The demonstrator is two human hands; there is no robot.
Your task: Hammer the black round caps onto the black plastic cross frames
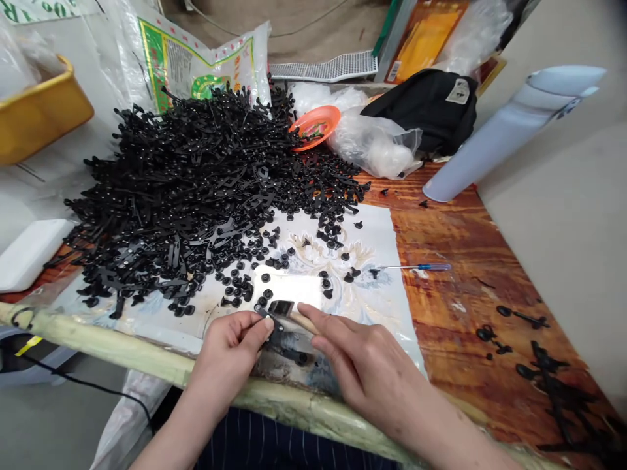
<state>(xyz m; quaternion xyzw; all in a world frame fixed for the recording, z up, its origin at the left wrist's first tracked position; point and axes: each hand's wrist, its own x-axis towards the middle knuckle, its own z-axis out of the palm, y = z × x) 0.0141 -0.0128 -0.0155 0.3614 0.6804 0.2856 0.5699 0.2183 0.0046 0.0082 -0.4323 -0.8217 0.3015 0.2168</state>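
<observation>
My left hand (228, 346) pinches a small black plastic part (267, 320) between thumb and fingers, low at the front of the table. My right hand (362, 356) lies over a wooden tool handle (304, 320), whose black flat end (281, 308) touches or nearly touches that part. Under both hands is a dark strip piece (289, 349). Beyond them rises a large heap of black plastic strips (186, 189). Loose black round-headed studs (245, 281) are scattered on a white printed sheet (318, 261) just ahead of my hands.
A blue-handled screwdriver (416, 266) lies on the sheet's right edge. More black parts (543, 385) sit on the varnished wooden table (465, 294). A pale bamboo pole (147, 359) runs along the front edge. Behind stand an orange dish (313, 127), plastic bags, a black bag (426, 111) and a yellow tray (42, 111).
</observation>
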